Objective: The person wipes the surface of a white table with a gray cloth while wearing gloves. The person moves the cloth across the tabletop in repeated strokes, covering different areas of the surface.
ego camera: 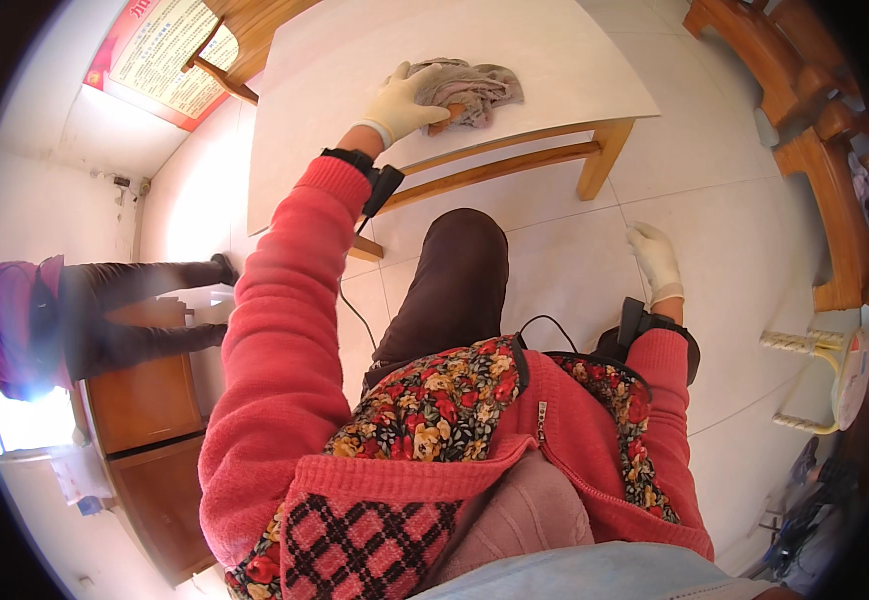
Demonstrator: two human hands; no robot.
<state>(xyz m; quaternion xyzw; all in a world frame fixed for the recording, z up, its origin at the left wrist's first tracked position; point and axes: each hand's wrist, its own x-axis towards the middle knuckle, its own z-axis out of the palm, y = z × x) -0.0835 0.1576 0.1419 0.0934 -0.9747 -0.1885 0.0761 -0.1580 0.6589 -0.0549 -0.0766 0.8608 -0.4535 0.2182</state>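
Observation:
A crumpled grey-pink cloth [472, 90] lies bunched on a white tabletop [329, 82], near the edge closest to me. My left hand [400, 101], in a pale thin glove, grips the cloth's left side, fingers on the far side and thumb towards me. An orange patch shows in the folds by the thumb. Down at my right side hangs my right hand [654, 259], gloved the same way and apart from the table. Its fingers look loosely bunched; nothing shows in it, though the palm is hidden.
Wooden table legs [605, 161] stand ahead of my knee. Carved wooden furniture [817, 187] lines the right, with a small round-seated stool [851, 382] nearby. At left, another person [36, 322] stands by a wooden cabinet [149, 375]. A wooden chair [254, 37] stands beyond the table.

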